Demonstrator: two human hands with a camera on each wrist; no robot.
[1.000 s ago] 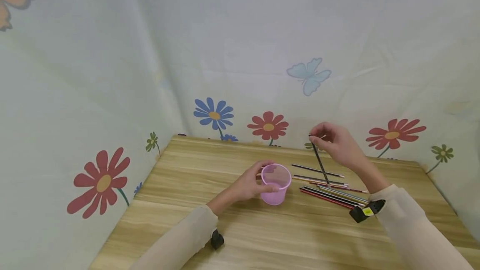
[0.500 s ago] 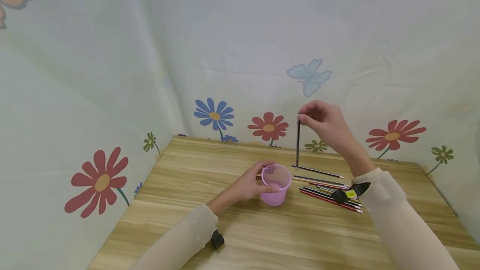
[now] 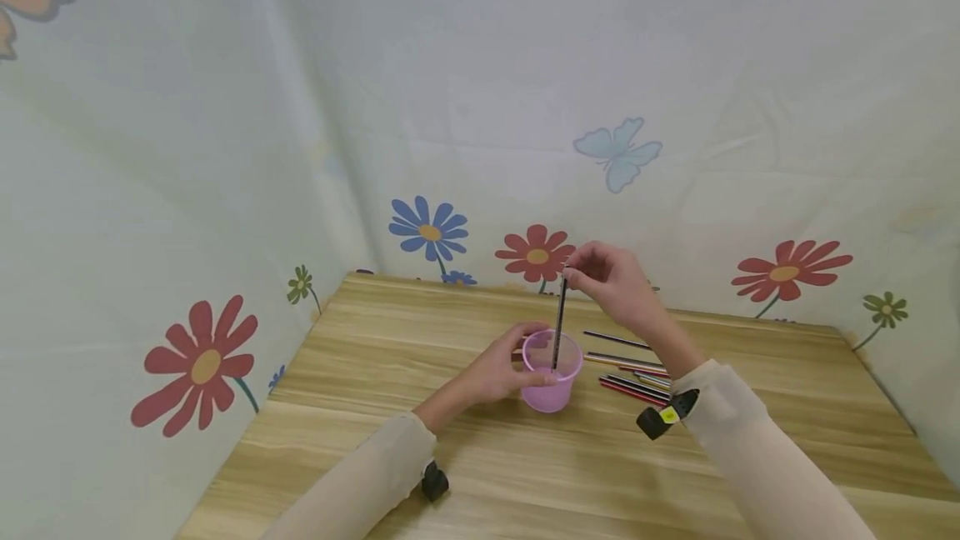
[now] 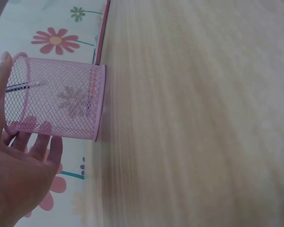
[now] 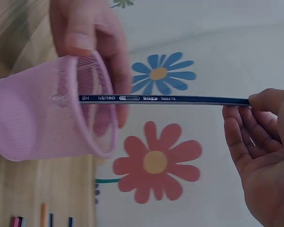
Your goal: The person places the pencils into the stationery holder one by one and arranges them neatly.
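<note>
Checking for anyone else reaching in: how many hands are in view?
2: the left hand holds the pink mesh cup; the right hand pinches a dark pencil with its end inside the cup. No other shows.

The table [image 3: 525, 477] has a flat top with a wood-grain pattern, yellowish brown with darker streaks. On it stands a pink mesh cup [image 3: 546, 397], upright on its base. Just beside the cup, on its right, several pencils [image 3: 634, 391] lie flat in a loose group, red, black and yellow among them. One dark pencil [image 3: 617, 340] lies slightly apart, nearer to the back edge.
</note>
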